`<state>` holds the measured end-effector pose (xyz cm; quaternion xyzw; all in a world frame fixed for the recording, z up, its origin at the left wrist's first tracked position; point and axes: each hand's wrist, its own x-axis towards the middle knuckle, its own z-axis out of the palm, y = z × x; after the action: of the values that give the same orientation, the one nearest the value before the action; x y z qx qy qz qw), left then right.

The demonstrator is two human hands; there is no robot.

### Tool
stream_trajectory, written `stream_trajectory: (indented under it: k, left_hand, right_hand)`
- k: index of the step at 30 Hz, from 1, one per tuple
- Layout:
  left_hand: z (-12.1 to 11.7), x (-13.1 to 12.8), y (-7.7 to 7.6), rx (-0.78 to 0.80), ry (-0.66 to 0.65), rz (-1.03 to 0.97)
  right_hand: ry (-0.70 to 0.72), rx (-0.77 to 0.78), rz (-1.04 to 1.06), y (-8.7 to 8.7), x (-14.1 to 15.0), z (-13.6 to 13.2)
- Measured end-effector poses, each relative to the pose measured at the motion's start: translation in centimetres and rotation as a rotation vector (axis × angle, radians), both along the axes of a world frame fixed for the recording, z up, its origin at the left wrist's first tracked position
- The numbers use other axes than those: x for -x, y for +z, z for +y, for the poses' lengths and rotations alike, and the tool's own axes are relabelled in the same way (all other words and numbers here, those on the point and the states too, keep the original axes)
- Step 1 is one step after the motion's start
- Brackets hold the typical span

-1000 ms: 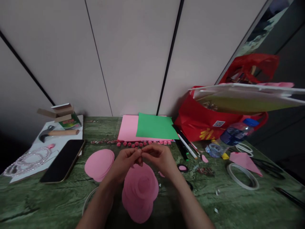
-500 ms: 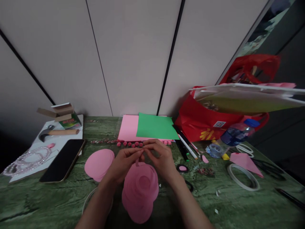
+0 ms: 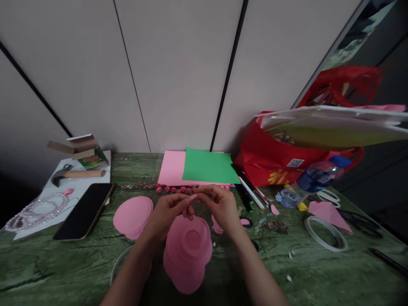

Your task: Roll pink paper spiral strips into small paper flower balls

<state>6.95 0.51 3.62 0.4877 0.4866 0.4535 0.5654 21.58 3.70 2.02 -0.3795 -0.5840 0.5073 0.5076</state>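
Left hand [image 3: 167, 214] and right hand [image 3: 221, 208] pinching thin, curling pink strip [image 3: 193, 197] between fingertips; strip hanging over far edge of overlapping pink discs [image 3: 188, 274] (matte, paper-like); second disc stack [image 3: 132, 216] lying to left; green sheet [image 3: 210, 168] partly covering pink sheet [image 3: 171, 168]; discs and sheets resting on green, wood-grained tabletop [image 3: 79, 272]; pale, dark-seamed panels [image 3: 178, 76] standing behind.

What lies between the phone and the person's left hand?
In the head view, a stack of flat pink rounds lies on the green tabletop between the phone and the left hand.
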Motion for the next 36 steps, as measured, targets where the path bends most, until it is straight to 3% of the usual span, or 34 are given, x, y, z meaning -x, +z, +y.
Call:
stream_trajectory:
  k: [9, 30, 36]
  left_hand:
    - [0.05, 0.12, -0.38, -0.001, 0.001, -0.009]
    - [0.1, 0.14, -0.66, -0.024, -0.011, -0.002]
    - [0.06, 0.09, -0.52, -0.014, -0.006, -0.009]
  right_hand:
    - [-0.052, 0.136, 0.078, 0.92, -0.23, -0.14]
    - [0.115, 0.282, 0.108, 0.89, -0.9, 0.12]
    - [0.075, 0.318, 0.172, 0.55, -0.74, 0.25]
